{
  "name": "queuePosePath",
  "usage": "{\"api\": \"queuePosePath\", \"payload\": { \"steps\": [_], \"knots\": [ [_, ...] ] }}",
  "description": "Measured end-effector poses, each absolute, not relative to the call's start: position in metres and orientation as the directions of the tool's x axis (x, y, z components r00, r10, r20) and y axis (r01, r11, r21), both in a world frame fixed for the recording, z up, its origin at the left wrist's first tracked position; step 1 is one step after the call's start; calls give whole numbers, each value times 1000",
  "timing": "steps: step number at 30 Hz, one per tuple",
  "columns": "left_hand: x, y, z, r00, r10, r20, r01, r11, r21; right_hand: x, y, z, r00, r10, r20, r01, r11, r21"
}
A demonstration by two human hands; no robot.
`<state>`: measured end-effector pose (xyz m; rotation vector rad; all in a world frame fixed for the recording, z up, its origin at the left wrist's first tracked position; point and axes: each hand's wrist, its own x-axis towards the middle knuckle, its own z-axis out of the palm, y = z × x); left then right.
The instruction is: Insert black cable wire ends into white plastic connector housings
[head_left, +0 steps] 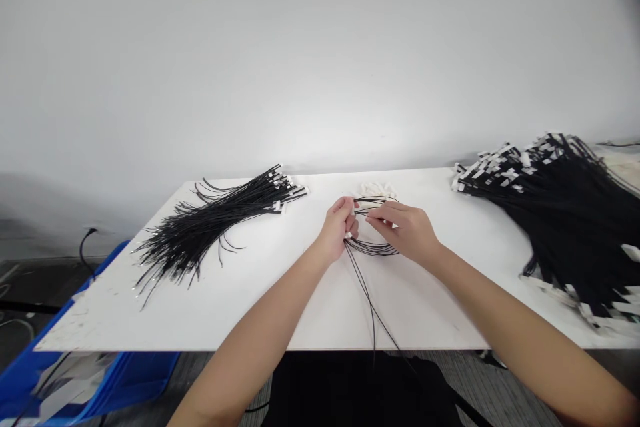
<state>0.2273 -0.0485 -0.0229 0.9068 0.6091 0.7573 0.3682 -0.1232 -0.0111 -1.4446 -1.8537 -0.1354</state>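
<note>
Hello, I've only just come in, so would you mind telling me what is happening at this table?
A person's left hand holds a coil of thin black cable over the white table, while the right hand's fingertips are at the coil; whether they pinch a strand is unclear. Loose strands trail toward the table's front edge. A black cable bundle lies to the left, a larger pile to the right.
</note>
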Motion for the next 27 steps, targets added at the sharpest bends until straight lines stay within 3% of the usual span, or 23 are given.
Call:
{"api": "queuePosePath", "payload": {
  "steps": [19,23,27],
  "knots": [
    [226,-48,-20,618,767,-174,-348,465,814,368,-122,-15,-34,793,609,877,316,-363],
    [224,-43,-20,605,770,-203,-408,519,751,370,-121,-12,-28,644,764,899,351,-263],
    [221,-35,-18,569,775,-275,-479,584,655,371,-123,-7,-153,478,865,896,437,-83]
  ]
}}
